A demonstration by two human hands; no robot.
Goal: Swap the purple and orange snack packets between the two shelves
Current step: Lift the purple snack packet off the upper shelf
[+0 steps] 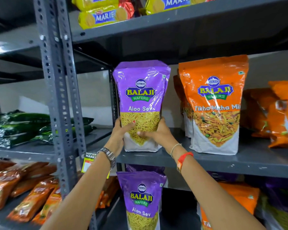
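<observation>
The grey metal rack (61, 90) fills my view, its holed upright post running top to bottom at my left. The middle shelf (206, 165) crosses in front of me at wrist height, and the lower shelf (116, 218) sits in shadow beneath it.

On the middle shelf I have the purple packet (140, 103) standing upright near the left end, by the front edge. Its long axis runs straight up and down, sealed top up, white base flat on the shelf, printed face turned toward me. Another purple edge shows just behind it.

Just to its right, apart from it, the orange packet (214, 105) stands upright the same way, face out, with more of its kind lined up behind it. Further right, toward the shelf's right end, more orange bags (276, 117) lean and lie loosely.

Below, at the left end of the lower shelf, a second purple packet (142, 200) stands upright, face forward, and an orange packet lying flat (239, 195) sits to its right among purple ones.

On the top shelf are yellow biscuit rolls (98, 17). On the neighbouring rack to my left lie dark green bags (23, 127), with brown-orange sachets (23, 188) on the shelf beneath.

My left hand (119, 135) grips the packet's lower left side, thumb across the front. My right hand (156, 132) grips the lower right, thumb on the face, fingers closed round the back. A watch (108, 155) is on my left wrist, a red band (184, 156) on my right.
</observation>
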